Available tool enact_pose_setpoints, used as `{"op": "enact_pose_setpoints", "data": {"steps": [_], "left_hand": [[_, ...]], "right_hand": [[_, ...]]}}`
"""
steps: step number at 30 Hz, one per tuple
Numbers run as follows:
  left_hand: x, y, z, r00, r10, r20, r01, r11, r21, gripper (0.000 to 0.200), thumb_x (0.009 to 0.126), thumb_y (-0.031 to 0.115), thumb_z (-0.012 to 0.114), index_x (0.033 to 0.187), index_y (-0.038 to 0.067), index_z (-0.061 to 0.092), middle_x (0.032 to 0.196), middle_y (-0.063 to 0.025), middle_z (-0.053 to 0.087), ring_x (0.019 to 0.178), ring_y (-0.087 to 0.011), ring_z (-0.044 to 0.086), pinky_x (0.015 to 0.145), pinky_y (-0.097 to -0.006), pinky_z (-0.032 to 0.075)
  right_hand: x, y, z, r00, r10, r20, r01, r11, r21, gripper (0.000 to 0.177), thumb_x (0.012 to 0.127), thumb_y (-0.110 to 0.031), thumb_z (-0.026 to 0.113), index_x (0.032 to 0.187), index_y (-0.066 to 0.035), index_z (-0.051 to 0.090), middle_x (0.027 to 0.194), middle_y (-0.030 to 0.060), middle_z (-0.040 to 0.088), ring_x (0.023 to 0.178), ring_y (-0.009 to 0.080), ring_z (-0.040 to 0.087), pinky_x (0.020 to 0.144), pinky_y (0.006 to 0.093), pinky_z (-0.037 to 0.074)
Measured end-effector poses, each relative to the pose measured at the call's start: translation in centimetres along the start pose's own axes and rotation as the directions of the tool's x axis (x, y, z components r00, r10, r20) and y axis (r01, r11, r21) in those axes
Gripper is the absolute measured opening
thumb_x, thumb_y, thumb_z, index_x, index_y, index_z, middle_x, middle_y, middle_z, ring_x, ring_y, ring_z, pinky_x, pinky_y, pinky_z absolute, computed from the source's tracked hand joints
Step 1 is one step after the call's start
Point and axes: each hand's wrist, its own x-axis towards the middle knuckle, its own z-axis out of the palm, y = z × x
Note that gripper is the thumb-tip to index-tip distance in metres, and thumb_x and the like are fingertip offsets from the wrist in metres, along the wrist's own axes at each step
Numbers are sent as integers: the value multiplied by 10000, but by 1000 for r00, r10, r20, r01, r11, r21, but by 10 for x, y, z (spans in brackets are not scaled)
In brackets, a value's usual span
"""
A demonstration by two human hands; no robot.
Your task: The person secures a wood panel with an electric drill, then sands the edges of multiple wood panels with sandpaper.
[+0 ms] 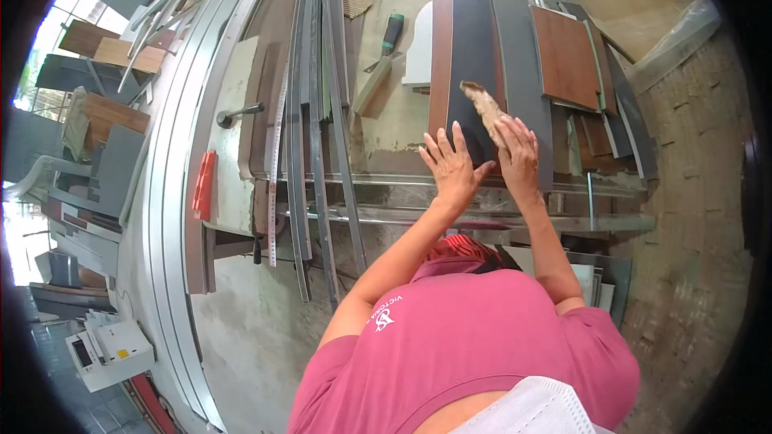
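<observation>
My left hand (455, 167) lies with fingers spread on a long dark grey board (473, 40), near its close end. Just to its right, my right hand (519, 154) is closed on a crumpled beige rag (485, 108), which stretches forward over the dark board. A reddish-brown board (441, 56) lies along the left side of the dark one, and a lighter grey board (519, 56) along the right.
Long grey strips (318, 112) lie to the left across the bench. A scraper with a green and black handle (392, 34) and a red tool (204, 185) rest nearby. Brown panels (567, 56) are piled at right; a metal rail (173, 153) runs at left.
</observation>
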Motion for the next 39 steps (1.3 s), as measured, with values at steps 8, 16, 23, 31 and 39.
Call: {"op": "enact_pose_setpoints", "data": {"steps": [8,16,23,31,39], "left_hand": [[3,19,14,985,-94,-144,91,996,-24,1019,599,381,767,1362,37,186,1277,-267,254,1243,-460,210,996,-614,157],[-16,-18,-28,995,-98,-19,97,995,-27,1006,578,339,762,1363,48,204,1260,-266,263,1181,-422,287,994,-586,194],[-63,-60,-67,992,-111,65,113,993,-33,1023,584,306,771,1379,56,178,1310,-265,229,1213,-421,265,1023,-542,198],[-73,-59,-72,988,-148,51,151,987,-57,1002,602,279,782,1386,68,195,1347,-246,206,1262,-412,214,1041,-515,204],[-93,-71,-44,504,-682,530,505,-266,-821,746,788,291,691,1349,41,267,1231,-133,472,1126,-269,477,915,-417,400]], "right_hand": [[22,14,-12,929,-215,301,188,975,116,443,751,-34,556,1181,-141,545,1234,40,517,1205,224,428,1061,446,231],[33,1,-16,787,-503,357,421,861,286,457,693,-29,609,1124,-181,587,1182,53,537,1138,217,485,1001,464,330],[75,16,16,635,-716,289,627,696,349,385,694,-50,585,1048,-193,635,1115,45,565,1022,248,542,902,407,424],[264,149,106,831,-495,255,556,768,-318,480,777,19,452,1167,-236,566,1115,57,603,983,218,586,852,361,429],[190,-9,65,382,-896,227,842,439,314,439,719,51,472,1134,-71,545,1178,122,543,1086,277,516,927,379,419]]}}
